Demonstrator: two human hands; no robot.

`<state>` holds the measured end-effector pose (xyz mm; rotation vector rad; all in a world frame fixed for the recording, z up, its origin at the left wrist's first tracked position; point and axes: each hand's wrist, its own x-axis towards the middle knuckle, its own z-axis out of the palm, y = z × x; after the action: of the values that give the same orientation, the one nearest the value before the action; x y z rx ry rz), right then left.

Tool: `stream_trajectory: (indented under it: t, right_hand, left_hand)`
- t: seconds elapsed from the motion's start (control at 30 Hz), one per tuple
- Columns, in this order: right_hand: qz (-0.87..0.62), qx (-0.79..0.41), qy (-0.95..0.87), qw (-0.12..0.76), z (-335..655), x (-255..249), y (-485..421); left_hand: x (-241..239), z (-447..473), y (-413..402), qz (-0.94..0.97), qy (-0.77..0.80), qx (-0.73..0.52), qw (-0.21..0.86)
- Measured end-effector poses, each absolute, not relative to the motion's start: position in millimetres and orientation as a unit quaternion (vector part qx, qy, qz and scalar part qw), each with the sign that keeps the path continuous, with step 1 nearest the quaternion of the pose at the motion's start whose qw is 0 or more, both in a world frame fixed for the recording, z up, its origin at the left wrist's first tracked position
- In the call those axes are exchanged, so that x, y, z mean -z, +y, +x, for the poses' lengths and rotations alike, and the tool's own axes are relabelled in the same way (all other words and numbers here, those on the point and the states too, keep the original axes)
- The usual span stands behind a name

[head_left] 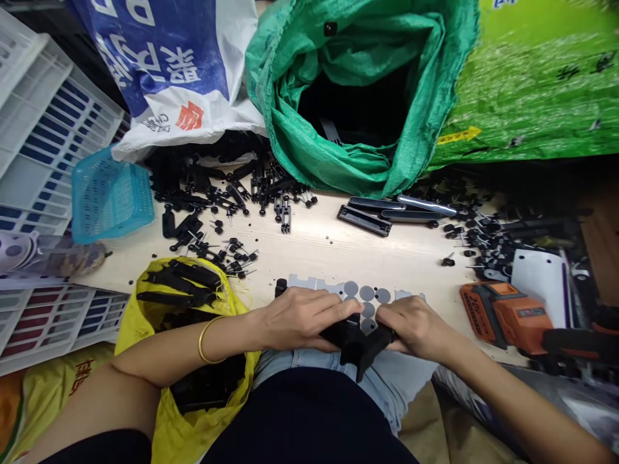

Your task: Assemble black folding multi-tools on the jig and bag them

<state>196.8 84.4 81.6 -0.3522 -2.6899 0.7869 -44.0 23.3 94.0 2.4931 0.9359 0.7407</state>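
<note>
Between my two hands, just over the table's near edge, is a black plastic part (355, 348) with arms that spread like a folding bracket. My left hand (307, 316) grips its left side from above, fingers wrapped over the top. On the other side my right hand (411, 325) is closed around its right arm. A black knob (281, 285) shows just beyond my left hand's knuckles. Behind my hands lie flat grey round pads (366, 294) and grey cut-out sheets (302, 281) on the table. My fingers cover some of the part.
Loose black parts and screws (236, 254) are heaped at the left, more (476, 238) at the right. An open green sack (285, 129) stands behind grey bars (365, 220). A yellow bag (130, 328), blue basket (111, 200) and orange power tool (517, 312) flank me.
</note>
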Motion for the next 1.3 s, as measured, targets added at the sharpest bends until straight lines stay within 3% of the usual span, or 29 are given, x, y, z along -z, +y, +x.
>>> stream_trajectory:
  t: [0.17, 0.27, 0.37, 0.5, 0.6, 0.7, 0.83, 0.93, 1.03, 1.2, 1.3]
  right_hand:
    - [-0.239, -0.463, -0.842, 0.140, 193, -97, 45]
    - [-0.329, -0.566, -0.742, 0.144, 182, -98, 18]
    - [-0.358, -0.634, -0.649, 0.219, 168, -99, 11]
    - [-0.372, -0.682, -0.498, 0.385, 137, -86, 18]
    - [-0.392, -0.702, -0.444, 0.396, 110, -60, 24]
    - [-0.427, -0.610, -0.575, 0.338, 102, -30, 55]
    - [-0.551, -0.231, -0.765, 0.241, 130, 2, 134]
    - [-0.542, -0.099, -0.827, 0.111, 166, 15, 161]
    - [-0.513, -0.049, -0.855, 0.060, 205, 18, 134]
    - [-0.522, -0.013, -0.847, 0.101, 256, 12, 67]
    - [-0.524, 0.003, -0.846, 0.102, 263, 7, 61]
  left_hand:
    - [-85, -25, -5, 0.725, 0.376, -0.410, 0.406]
    - [-83, -10, -22, 0.627, 0.430, -0.462, 0.456]
    - [-89, -3, -26, 0.591, 0.417, -0.509, 0.467]
    - [-95, 1, -15, 0.638, 0.410, -0.520, 0.393]
    - [-89, 4, -5, 0.681, 0.399, -0.508, 0.345]
    - [-74, -2, 11, 0.704, 0.392, -0.518, 0.287]
    - [-50, -23, 43, 0.758, 0.407, -0.492, 0.133]
    - [-30, -31, 71, 0.780, 0.466, -0.415, 0.049]
    - [-8, -23, 98, 0.779, 0.533, -0.330, 0.020]
    - [30, 8, 141, 0.835, 0.521, -0.175, 0.014]
    - [38, 15, 162, 0.858, 0.494, -0.143, 0.024]
